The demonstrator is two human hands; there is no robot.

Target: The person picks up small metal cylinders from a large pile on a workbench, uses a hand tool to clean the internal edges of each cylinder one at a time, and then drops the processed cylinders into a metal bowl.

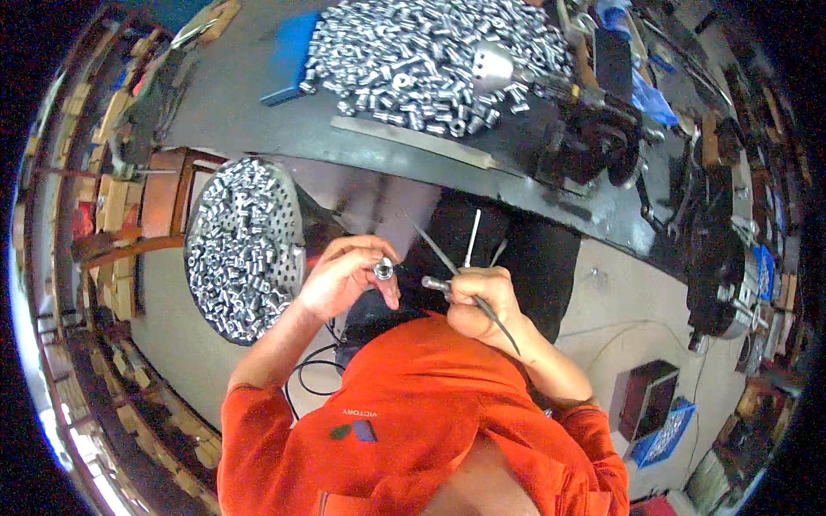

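Note:
My left hand (346,279) pinches a small shiny metal sleeve (384,269) between thumb and fingers, its round open end turned toward me. A hand's width to the right, my right hand (483,301) is closed round a long slender dark metal tool (441,254), which looks like a thin file. The tool's narrow tip points up and left, apart from the sleeve, and its other end comes out below the fist. From the same fist juts a short grey knob-ended piece (435,284); its kind is unclear. Beyond the fist stands a white rod (473,236).
Similar metal pieces (430,60) are heaped on the dark workbench (241,77), beside a blue tray (291,58) and a metal scoop (492,67). At left, a perforated round basket (291,206) holds more. A dark vise-like device (602,142) stands at right; a blue crate (664,434) is on the floor.

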